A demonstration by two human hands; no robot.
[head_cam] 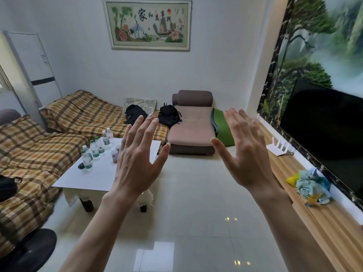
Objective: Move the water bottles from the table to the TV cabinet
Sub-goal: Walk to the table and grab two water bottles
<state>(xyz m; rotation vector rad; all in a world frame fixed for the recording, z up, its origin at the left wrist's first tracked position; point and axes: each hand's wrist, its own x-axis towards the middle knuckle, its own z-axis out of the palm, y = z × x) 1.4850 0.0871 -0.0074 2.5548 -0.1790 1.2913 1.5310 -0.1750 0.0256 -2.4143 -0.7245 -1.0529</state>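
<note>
White table (102, 179) by the plaid sofa (29, 152) carries the water bottles (96, 149); TV cabinet (322, 218) runs along the right. Left hand (137, 163) and right hand (245, 154) hover midair, fingers spread, each grip holding nothing.

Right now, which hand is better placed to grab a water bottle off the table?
Probably the left hand: it is raised, open and empty on the side where the water bottles stand on the table. The right hand is toward the TV cabinet.
</note>
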